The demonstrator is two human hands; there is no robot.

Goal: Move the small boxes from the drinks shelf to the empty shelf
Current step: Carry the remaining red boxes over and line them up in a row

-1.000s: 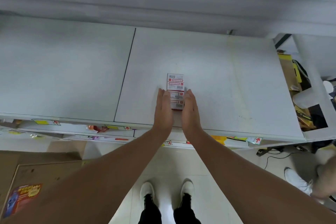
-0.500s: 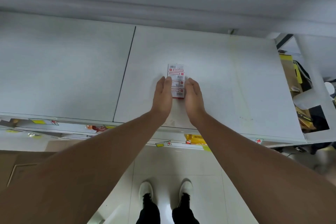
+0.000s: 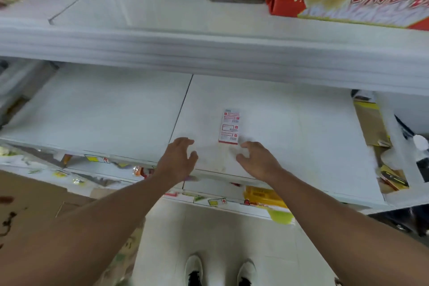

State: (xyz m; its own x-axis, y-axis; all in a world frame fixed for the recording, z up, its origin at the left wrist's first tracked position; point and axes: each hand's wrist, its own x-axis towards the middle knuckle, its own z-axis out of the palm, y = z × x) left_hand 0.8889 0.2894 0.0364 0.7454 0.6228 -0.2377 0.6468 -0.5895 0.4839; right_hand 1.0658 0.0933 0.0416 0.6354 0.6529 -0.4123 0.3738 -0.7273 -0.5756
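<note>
Only red-and-white barcode labels on small boxes (image 3: 229, 127)

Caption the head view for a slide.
Both hands, left and right, open and clear of small boxes lined on white shelf.

We had a single view, from the camera worn on the head, looking forward and steeply down. It sat close above a white shelf (image 3: 116, 111), whose board filled the middle of the frame, with the edge of the shelf above (image 3: 209, 53) crossing the upper part. Both forearms reached in from the bottom corners, so the lens lay just behind and over them. At the bottom edge we looked almost straight down on the floor (image 3: 220, 227) and two white shoes (image 3: 193, 267). The wide angle bent the shelf edges, and the picture was somewhat blurred.
</note>
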